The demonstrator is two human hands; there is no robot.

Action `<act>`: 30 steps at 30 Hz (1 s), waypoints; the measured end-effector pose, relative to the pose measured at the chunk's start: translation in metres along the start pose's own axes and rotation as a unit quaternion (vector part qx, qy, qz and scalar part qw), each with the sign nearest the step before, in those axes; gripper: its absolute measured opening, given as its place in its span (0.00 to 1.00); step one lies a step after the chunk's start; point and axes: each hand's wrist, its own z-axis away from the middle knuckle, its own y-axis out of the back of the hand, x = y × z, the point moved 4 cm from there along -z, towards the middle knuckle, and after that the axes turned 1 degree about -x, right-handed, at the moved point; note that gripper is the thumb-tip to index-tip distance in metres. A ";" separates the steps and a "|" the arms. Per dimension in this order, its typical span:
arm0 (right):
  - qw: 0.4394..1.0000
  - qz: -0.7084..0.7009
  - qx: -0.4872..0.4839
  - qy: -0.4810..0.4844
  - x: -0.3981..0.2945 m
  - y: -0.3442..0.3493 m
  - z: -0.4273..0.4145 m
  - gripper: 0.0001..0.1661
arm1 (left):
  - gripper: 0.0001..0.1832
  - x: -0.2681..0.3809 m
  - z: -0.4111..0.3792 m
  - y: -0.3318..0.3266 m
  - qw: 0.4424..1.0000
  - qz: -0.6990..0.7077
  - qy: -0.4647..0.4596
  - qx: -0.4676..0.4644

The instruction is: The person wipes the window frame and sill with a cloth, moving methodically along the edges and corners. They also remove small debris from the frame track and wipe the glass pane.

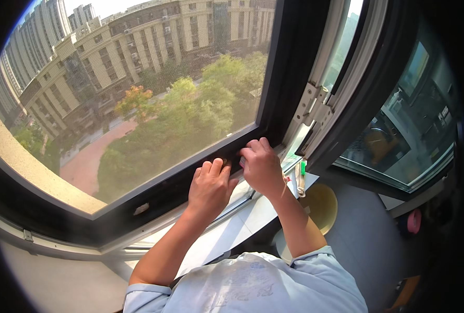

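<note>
My left hand (211, 187) rests with bent fingers on the black lower bar of the window frame (165, 182), just below the insect screen (185, 117). To its right, my right hand (260, 164) is curled at the same bar, near the frame's lower right corner. A small pale thing shows at the right hand's fingertips, too little of it to name. Between the hands a small brownish spot or piece shows at the left fingertips; I cannot tell what it is. A pale patch (141, 209) marks the bar further left.
A metal hinge (313, 105) joins the frame to an opened glass sash (396, 137) at right. A green-tipped brush-like item (302, 178) lies on the sill (251, 213). Below stands a yellow basin (326, 207). A pink round object (414, 221) is at far right.
</note>
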 end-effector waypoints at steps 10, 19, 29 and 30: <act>0.996 0.081 0.000 -0.029 0.010 0.005 0.002 0.06 | 0.20 -0.006 0.011 0.000 0.999 0.040 -0.015 0.008; 1.000 0.000 0.015 0.025 -0.005 0.005 0.000 0.05 | 0.17 -0.008 0.010 0.005 0.999 0.041 -0.014 0.021; 0.998 0.006 0.036 0.053 -0.019 -0.003 0.013 0.10 | 0.15 -0.008 0.011 0.001 0.998 0.057 -0.014 0.018; 0.998 0.015 0.030 0.053 -0.008 -0.002 0.012 0.11 | 0.16 -0.008 0.012 0.004 0.998 0.054 -0.010 0.017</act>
